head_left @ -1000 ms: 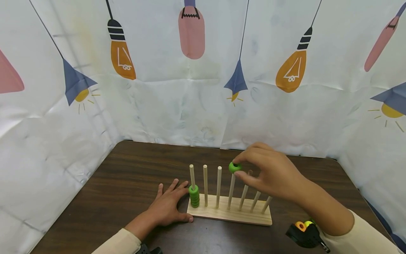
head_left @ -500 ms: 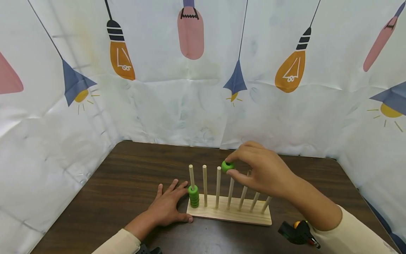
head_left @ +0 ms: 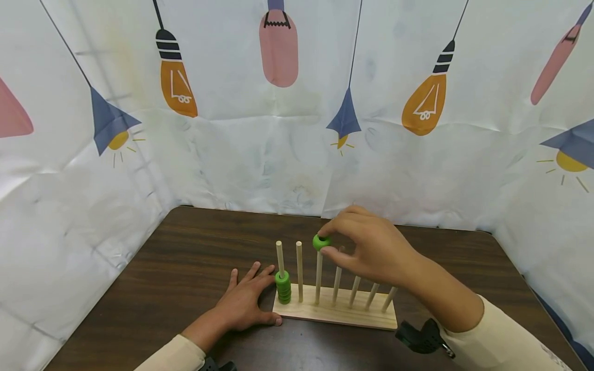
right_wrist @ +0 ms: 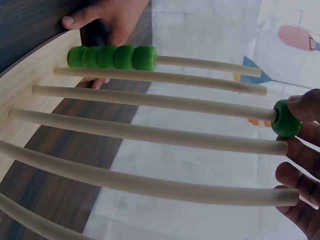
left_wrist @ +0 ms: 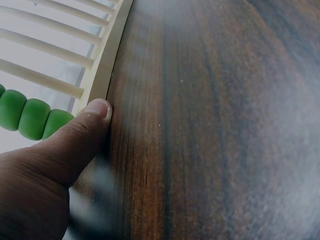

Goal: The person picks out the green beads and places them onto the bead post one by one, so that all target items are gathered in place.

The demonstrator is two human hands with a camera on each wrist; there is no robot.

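Observation:
A wooden peg rack point(head_left: 341, 313) stands on the table, its row of thin upright pegs rising from a pale base. The leftmost peg carries a stack of several green beads point(head_left: 283, 288). Between thumb and fingertips my right hand point(head_left: 371, 247) pinches one more green bead point(head_left: 320, 243) at the tip of the third peg point(right_wrist: 200, 107). In the right wrist view the peg's end meets that bead; how far it enters is hidden. My left hand point(head_left: 248, 304) lies with spread fingers at the rack's left end, its thumb point(left_wrist: 85, 132) touching the base's front edge.
The dark wood-grain table point(head_left: 209, 232) reaches back to a white cloth backdrop point(head_left: 223, 165) printed with lamps and bulbs. A black wrist device point(head_left: 422, 337) sits below my right forearm, over the table.
My right hand has moved left with the green bead, from above the fourth peg to the third peg's tip. The left hand and rack have stayed put.

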